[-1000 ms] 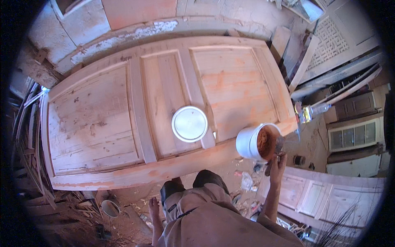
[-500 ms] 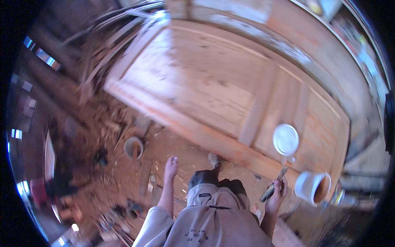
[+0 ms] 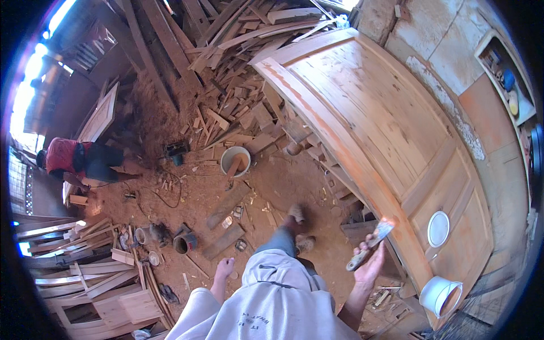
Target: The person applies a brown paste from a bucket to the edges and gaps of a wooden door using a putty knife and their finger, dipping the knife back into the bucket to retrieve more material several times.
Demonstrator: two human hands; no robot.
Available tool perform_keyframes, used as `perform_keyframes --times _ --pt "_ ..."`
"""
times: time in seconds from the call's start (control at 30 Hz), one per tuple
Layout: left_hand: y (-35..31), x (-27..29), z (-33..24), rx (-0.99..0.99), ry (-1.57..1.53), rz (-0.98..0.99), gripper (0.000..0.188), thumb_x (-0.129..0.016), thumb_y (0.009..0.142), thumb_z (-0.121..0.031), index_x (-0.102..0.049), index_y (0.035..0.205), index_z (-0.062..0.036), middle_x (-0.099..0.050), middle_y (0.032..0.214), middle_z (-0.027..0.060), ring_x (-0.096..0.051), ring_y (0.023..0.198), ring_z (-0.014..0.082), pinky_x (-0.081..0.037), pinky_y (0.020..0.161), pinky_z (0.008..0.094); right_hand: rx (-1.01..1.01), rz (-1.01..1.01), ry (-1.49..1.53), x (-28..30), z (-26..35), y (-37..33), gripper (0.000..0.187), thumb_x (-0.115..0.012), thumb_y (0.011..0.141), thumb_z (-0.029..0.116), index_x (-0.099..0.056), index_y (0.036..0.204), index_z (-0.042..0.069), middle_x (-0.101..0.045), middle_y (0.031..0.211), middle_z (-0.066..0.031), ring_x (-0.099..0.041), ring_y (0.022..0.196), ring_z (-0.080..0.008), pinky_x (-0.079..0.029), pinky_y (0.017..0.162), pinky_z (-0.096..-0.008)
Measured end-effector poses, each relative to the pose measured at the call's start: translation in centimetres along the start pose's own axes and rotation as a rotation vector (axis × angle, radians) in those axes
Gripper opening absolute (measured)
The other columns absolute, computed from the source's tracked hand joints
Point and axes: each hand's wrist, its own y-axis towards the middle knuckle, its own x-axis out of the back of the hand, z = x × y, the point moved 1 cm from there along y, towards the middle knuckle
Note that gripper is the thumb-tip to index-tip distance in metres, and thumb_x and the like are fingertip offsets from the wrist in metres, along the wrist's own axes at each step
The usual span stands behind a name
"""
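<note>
My right hand (image 3: 369,265) is closed round the handle of a putty knife (image 3: 383,229). Its broad metal blade points up toward the near edge of a large panelled wooden door (image 3: 362,124), with orange at the tip. The door lies flat and raised, streaked orange along its long edge. On its near right end are a round white lid (image 3: 438,229) and a white bucket (image 3: 432,294), tilted in view and orange-brown inside. My left hand (image 3: 225,267) hangs by my left side, fingers curled, with nothing visible in it.
A bucket with a piece of wood (image 3: 235,161) stands on the dusty floor. Wood offcuts (image 3: 243,107) are heaped at the far end, and stacked boards (image 3: 107,283) lie at left. A person in red (image 3: 68,156) bends over at far left. A wall (image 3: 498,147) runs behind the door.
My view has turned left, so the door now slants along the right side. The putty knife has come away from beside the lid and bucket. My left hand's fingers have curled in.
</note>
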Motion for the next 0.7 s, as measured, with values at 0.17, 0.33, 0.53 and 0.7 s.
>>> perform_keyframes --times 0.17,0.33,0.53,0.7 --pt "6.9 4.1 -2.6 -0.041 -0.208 -0.011 0.044 -0.055 0.089 -0.041 -0.066 0.103 -0.0003 -0.066 0.102 0.0223 -0.063 0.1 0.0351 -0.047 0.089 0.04 -0.151 -0.05 0.043 -4.1 -8.7 -0.9 0.029 -0.044 0.1 0.037 -0.051 0.114 0.012 -0.054 0.094 0.0003 -0.05 0.072 -0.0113 -0.046 0.062 -0.0309" --pt "13.7 6.2 -4.2 -0.373 -0.229 0.111 0.04 -0.055 0.09 -0.036 -0.063 0.106 0.0001 -0.066 0.101 0.0203 -0.063 0.098 0.0324 -0.048 0.087 0.0387 -0.346 0.013 0.08 -11.8 -16.2 2.3 0.026 -0.043 0.101 0.033 -0.051 0.109 0.009 -0.053 0.09 -0.0024 -0.049 0.066 -0.0108 -0.046 0.055 -0.0252" --pt "28.5 18.3 0.7 -0.269 -0.335 0.06 0.036 -0.054 0.093 -0.031 -0.06 0.107 0.0014 -0.066 0.101 0.0178 -0.062 0.096 0.0285 -0.047 0.086 0.0373 -0.34 0.053 -0.037 -23.5 -24.4 8.5 0.023 -0.041 0.102 0.032 -0.048 0.102 0.01 -0.052 0.084 -0.0008 -0.047 0.059 -0.0091 -0.044 0.049 -0.0232" --pt "36.1 29.2 5.8 0.148 -1.073 -0.322 0.027 -0.048 0.098 -0.031 -0.057 0.1 -0.0056 -0.059 0.083 0.0025 -0.056 0.07 0.0135 -0.047 0.061 0.0285 -0.314 0.059 -0.15 -29.5 -27.6 11.9 0.028 -0.043 0.1 0.04 -0.046 0.097 0.012 -0.047 0.076 0.0008 -0.044 0.056 -0.0083 -0.041 0.048 -0.0246"
